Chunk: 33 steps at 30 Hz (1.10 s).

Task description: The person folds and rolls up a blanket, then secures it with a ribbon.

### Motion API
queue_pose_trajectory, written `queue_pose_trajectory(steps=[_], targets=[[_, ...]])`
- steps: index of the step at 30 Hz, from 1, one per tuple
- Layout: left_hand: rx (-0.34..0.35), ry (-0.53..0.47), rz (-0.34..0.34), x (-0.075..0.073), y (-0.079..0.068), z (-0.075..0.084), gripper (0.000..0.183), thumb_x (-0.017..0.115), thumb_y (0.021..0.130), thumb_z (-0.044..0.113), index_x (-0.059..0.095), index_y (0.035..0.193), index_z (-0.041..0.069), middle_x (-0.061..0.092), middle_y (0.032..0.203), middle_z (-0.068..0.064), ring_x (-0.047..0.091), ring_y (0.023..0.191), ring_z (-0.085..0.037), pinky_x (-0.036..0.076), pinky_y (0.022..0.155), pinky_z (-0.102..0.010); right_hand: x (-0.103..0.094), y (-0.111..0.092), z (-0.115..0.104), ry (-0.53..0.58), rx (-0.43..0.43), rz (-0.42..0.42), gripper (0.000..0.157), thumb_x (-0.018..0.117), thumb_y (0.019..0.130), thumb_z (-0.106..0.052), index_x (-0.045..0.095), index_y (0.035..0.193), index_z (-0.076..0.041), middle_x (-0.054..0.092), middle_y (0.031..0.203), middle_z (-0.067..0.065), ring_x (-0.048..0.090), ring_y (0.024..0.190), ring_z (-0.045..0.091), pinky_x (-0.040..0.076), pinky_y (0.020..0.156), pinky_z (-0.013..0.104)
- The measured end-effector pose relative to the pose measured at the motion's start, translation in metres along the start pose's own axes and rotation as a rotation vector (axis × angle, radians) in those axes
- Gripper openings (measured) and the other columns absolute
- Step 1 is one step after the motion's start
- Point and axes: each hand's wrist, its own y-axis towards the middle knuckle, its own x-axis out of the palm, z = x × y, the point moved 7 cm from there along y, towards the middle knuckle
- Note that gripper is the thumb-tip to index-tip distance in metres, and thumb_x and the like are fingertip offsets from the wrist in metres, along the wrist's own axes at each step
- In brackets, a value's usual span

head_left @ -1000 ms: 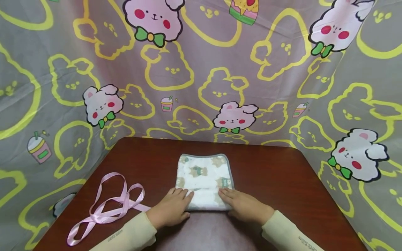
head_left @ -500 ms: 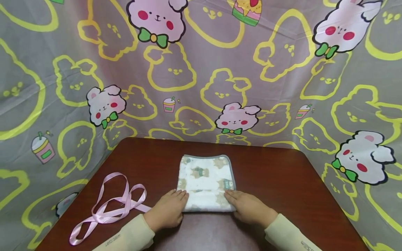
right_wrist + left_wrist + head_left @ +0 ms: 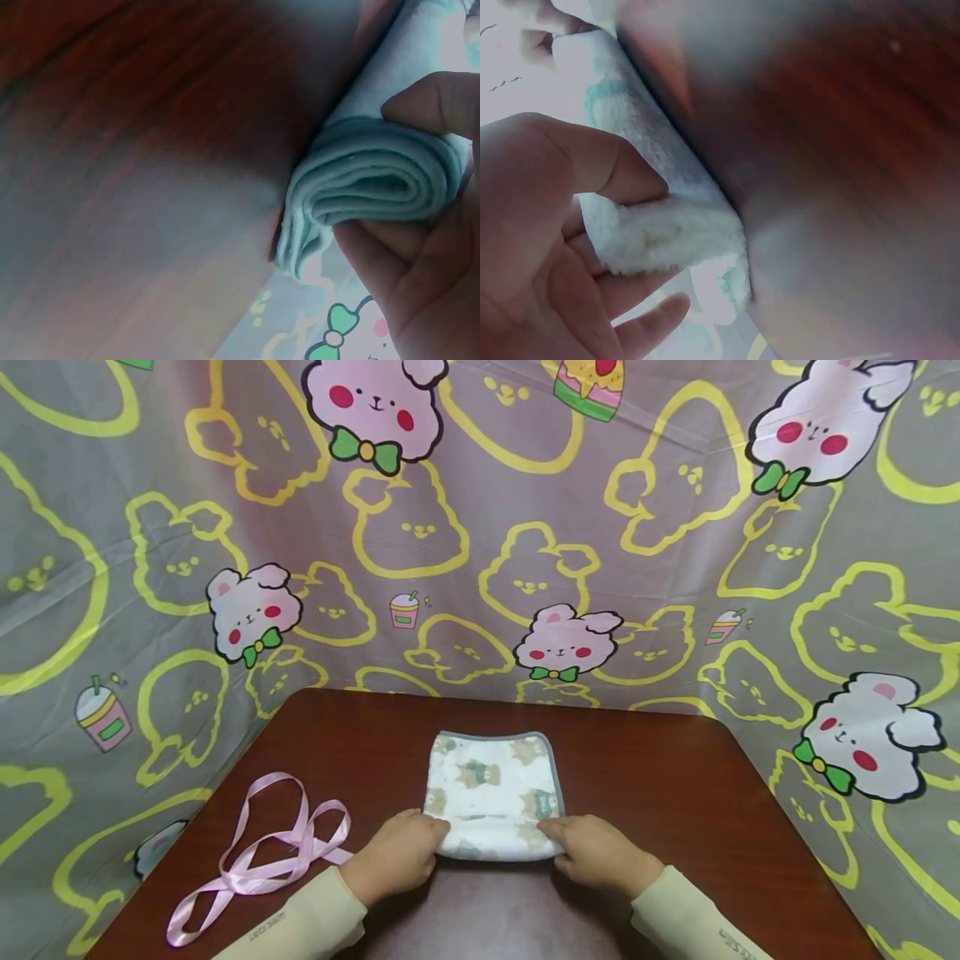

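Note:
A white fluffy towel (image 3: 487, 777) with brown bear prints and grey edging lies on the table, its near end rolled over. At the roll's left end, my left hand (image 3: 401, 853) pinches it between thumb and fingers. My right hand (image 3: 603, 853) grips the right end the same way. In the right wrist view the towel's roll (image 3: 375, 176) shows several stacked grey-edged layers between thumb and fingers. The left wrist view has the fluffy roll end (image 3: 667, 232) between my left thumb and fingers.
A loosely looped pink ribbon (image 3: 300, 852) lies on the brown table (image 3: 652, 760), left of the towel. Behind and at both sides hangs a grey curtain (image 3: 465, 510) with yellow outlines and rabbit prints.
Both hands have gone from lying flat on the towel's near part to gripping its ends. The near edge now looks rounder and slightly raised. The ribbon stays put.

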Motion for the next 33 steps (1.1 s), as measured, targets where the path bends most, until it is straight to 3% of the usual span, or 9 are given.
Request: queue_pose_trajectory(steps=[4, 9, 13, 17, 22, 27, 33], targets=[[-0.013, -0.059, 0.01, -0.007, 0.001, -0.004, 0.017, 0.069, 0.068, 0.007, 0.055, 0.074, 0.016, 0.059, 0.064, 0.004, 0.062, 0.063, -0.021, 0.049, 0.073, -0.041, 0.0, 0.0, 0.003, 0.045, 0.027, -0.04, 0.043, 0.069, 0.077, -0.016, 0.065, 0.119, -0.006, 0.07, 0.107, 0.003, 0.067, 0.091, 0.018, 0.053, 0.075, 0.038], [-0.053, -0.141, -0.014, -0.012, 0.001, -0.01, 0.016, 0.069, 0.07, 0.011, 0.054, 0.074, 0.018, 0.051, 0.059, 0.007, 0.054, 0.055, -0.019, 0.043, 0.053, -0.039, -0.001, -0.001, 0.007, 0.126, 0.06, -0.067, 0.036, 0.067, 0.082, -0.017, 0.067, 0.117, -0.007, 0.07, 0.107, 0.003, 0.067, 0.094, 0.018, 0.053, 0.079, 0.038], [-0.07, -0.211, -0.022, -0.013, 0.0, -0.012, 0.015, 0.066, 0.072, 0.012, 0.053, 0.075, 0.018, 0.046, 0.059, 0.01, 0.048, 0.052, -0.012, 0.039, 0.048, -0.037, -0.003, -0.001, 0.012, 0.17, 0.073, -0.055, 0.023, 0.066, 0.082, -0.017, 0.068, 0.105, -0.014, 0.067, 0.091, -0.008, 0.061, 0.076, 0.008, 0.051, 0.068, 0.033], [-0.083, -0.281, -0.017, -0.014, 0.0, -0.014, 0.014, 0.064, 0.075, 0.011, 0.052, 0.076, 0.018, 0.043, 0.06, 0.013, 0.043, 0.052, -0.009, 0.039, 0.048, -0.036, -0.005, -0.002, 0.017, 0.228, 0.107, -0.043, 0.017, 0.065, 0.082, -0.015, 0.065, 0.099, -0.018, 0.058, 0.078, -0.014, 0.05, 0.065, 0.004, 0.046, 0.06, 0.029], [-0.123, -0.367, -0.036, -0.013, -0.002, -0.02, 0.009, 0.061, 0.081, 0.01, 0.058, 0.086, 0.016, 0.049, 0.065, 0.012, 0.046, 0.059, -0.007, 0.044, 0.054, -0.033, -0.004, -0.004, 0.023, 0.283, 0.179, -0.055, 0.028, 0.066, 0.083, -0.017, 0.064, 0.111, -0.015, 0.065, 0.088, -0.009, 0.055, 0.072, 0.004, 0.048, 0.065, 0.032], [-0.173, -0.452, -0.03, -0.011, -0.004, -0.027, 0.023, 0.06, 0.085, 0.009, 0.065, 0.107, 0.009, 0.061, 0.08, 0.008, 0.051, 0.069, -0.006, 0.048, 0.065, -0.03, -0.003, -0.006, 0.03, 0.324, 0.239, -0.043, 0.031, 0.066, 0.082, -0.016, 0.062, 0.113, -0.015, 0.067, 0.094, -0.004, 0.058, 0.078, 0.007, 0.049, 0.07, 0.035], [-0.228, -0.525, -0.016, -0.012, -0.005, -0.033, 0.016, 0.061, 0.088, 0.011, 0.065, 0.104, 0.013, 0.06, 0.079, 0.012, 0.053, 0.07, -0.005, 0.047, 0.065, -0.027, -0.001, -0.009, 0.038, 0.417, 0.276, -0.029, 0.029, 0.064, 0.083, -0.016, 0.063, 0.112, -0.019, 0.064, 0.091, -0.01, 0.055, 0.076, 0.005, 0.047, 0.07, 0.03]])
